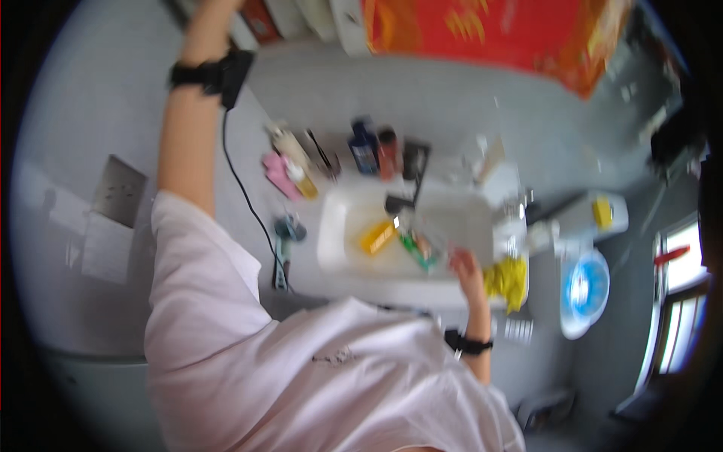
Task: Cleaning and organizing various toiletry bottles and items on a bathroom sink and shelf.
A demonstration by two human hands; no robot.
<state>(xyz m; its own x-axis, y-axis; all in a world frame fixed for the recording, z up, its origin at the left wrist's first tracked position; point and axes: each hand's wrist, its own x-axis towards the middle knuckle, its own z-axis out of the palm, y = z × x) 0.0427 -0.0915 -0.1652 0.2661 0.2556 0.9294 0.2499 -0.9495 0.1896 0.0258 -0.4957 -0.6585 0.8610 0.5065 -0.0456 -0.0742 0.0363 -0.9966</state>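
My left arm reaches up to the top edge, with a black strap [211, 75] on the wrist. Only the base of my left hand [215, 19] shows; its fingers are cut off. My right hand [465, 264] hangs over the near right side of the white sink [331, 241], blurred, its fingers loosely apart with nothing visible in them. Close by, in the basin, lies a green and clear package [418, 247]. A yellow packet [378, 237] lies left of it. The dark faucet [407, 181] rises behind. A yellow cloth [508, 282] drapes over the sink's right corner.
Behind the sink stand a dark blue bottle [364, 147] and a reddish bottle [388, 153]. Pink gloves [281, 175] and a yellow-capped bottle [305, 184] are further left. A black cord [245, 200] hangs beside my left arm. A large red bag [489, 34] is overhead; a blue basin [585, 288] sits right.
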